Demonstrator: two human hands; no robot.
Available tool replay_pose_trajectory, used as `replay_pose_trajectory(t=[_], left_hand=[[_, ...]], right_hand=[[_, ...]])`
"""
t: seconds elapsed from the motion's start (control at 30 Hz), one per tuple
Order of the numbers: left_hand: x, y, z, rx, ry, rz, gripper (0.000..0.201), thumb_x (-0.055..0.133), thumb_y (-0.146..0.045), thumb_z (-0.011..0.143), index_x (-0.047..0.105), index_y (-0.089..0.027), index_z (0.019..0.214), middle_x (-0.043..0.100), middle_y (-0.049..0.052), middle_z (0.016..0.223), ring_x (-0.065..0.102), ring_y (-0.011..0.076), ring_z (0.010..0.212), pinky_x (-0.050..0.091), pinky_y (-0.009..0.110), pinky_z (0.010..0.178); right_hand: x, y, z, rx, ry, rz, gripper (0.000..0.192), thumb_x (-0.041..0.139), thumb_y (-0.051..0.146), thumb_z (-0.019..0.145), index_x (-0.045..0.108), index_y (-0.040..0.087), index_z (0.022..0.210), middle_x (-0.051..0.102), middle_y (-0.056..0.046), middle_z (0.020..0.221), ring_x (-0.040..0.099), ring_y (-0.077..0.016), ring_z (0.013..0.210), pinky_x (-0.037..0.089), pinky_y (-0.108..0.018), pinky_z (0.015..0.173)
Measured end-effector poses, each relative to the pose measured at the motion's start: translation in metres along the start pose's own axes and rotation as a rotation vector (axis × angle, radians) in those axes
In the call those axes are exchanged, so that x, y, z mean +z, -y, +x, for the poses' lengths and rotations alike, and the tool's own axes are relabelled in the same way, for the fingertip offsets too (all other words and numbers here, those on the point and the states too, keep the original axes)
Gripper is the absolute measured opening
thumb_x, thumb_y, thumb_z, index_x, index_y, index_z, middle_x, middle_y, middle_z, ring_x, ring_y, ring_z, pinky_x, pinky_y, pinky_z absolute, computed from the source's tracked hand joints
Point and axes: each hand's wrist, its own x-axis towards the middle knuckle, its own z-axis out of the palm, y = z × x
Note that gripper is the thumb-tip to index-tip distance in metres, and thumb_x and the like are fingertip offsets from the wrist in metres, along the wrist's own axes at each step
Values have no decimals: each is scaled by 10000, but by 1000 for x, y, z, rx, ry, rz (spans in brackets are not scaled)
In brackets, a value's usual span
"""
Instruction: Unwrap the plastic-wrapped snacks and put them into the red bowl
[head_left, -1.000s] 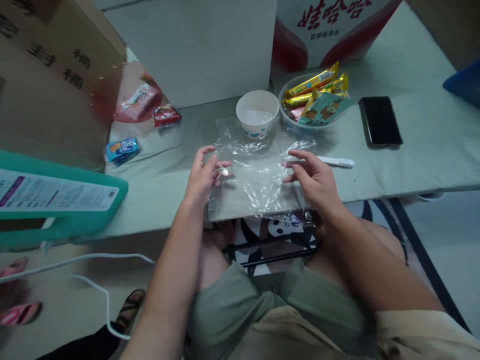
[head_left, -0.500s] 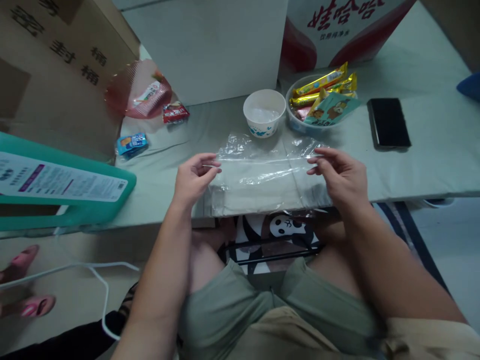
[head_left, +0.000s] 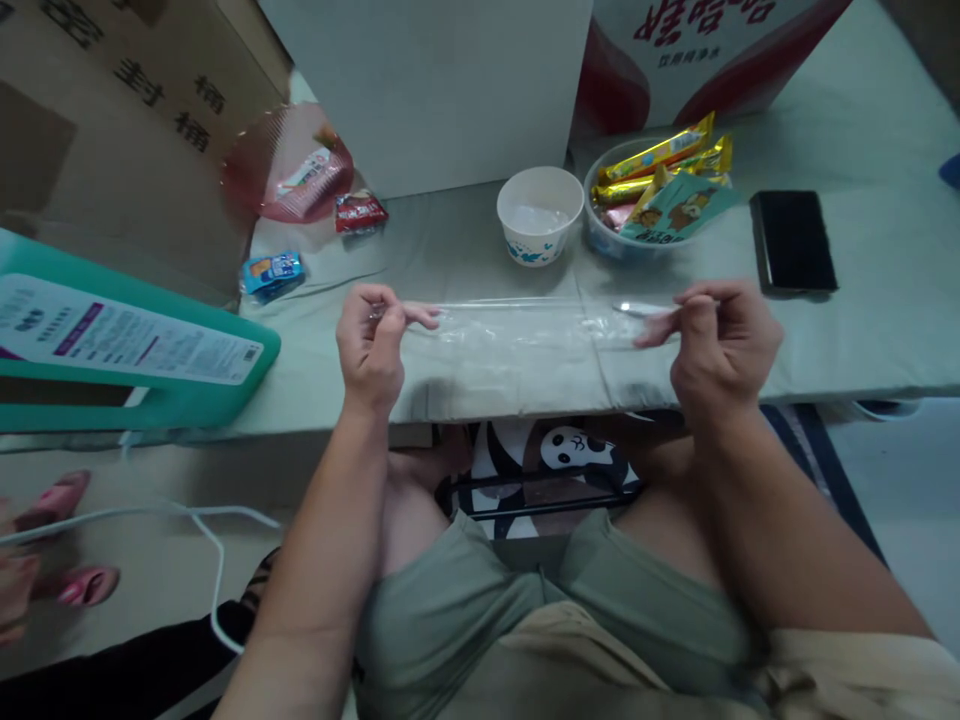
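A clear plastic bag (head_left: 517, 335) is stretched level between my hands near the table's front edge. My left hand (head_left: 373, 345) pinches its left end, with a finger pointing inward along the top edge. The right end is gripped by my right hand (head_left: 716, 340), whose thumb presses against curled fingers. Just beyond the bag stands a white paper cup (head_left: 540, 215) with a blue pattern, with something clear inside. Touching distance to its right is a clear round tub (head_left: 637, 245) of snacks in yellow wrappers and a teal packet (head_left: 679, 210).
A black phone (head_left: 795, 242) lies at the right. Red (head_left: 360, 212) and blue (head_left: 271, 272) snack packets lie at the left, near a pink ribbed bowl (head_left: 289, 165). A green jug (head_left: 142, 345), a cardboard box (head_left: 142, 150) and a white box (head_left: 442, 90) stand around. Another person's feet (head_left: 64, 540) show lower left.
My hands have moved apart and curled tighter, pulling the bag taut. Its loose upper part no longer spreads toward the cup. The view has shifted slightly.
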Motion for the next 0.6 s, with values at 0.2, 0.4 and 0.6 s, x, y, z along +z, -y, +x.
replay_pose_trajectory(t=[0.2, 0.4, 0.6], left_hand=[[19, 15, 7, -359, 24, 47, 249, 695, -433, 891, 510, -267, 892, 498, -99, 458, 357, 72, 301, 207, 204, 302], [29, 36, 25, -612, 212, 30, 192, 677, -297, 861, 501, -246, 806, 414, -110, 410, 316, 66, 276, 122, 169, 278], [36, 19, 27, -670, 563, -76, 399, 779, -528, 761, 501, -263, 867, 488, -79, 475, 319, 64, 265, 87, 188, 280]], right_hand=[[-6, -22, 13, 359, -4, -66, 243, 645, 417, 895, 571, 267, 1072, 534, 68, 513, 416, -136, 352, 344, -295, 390], [-19, -36, 24, 44, 57, -379, 335, 706, 296, 784, 620, 280, 1107, 744, -70, 1050, 731, -269, 935, 586, -475, 855], [29, -26, 21, 38, 721, -6, 722, 786, 448, 748, 515, 260, 1391, 665, -126, 1373, 626, -317, 1291, 496, -516, 1088]])
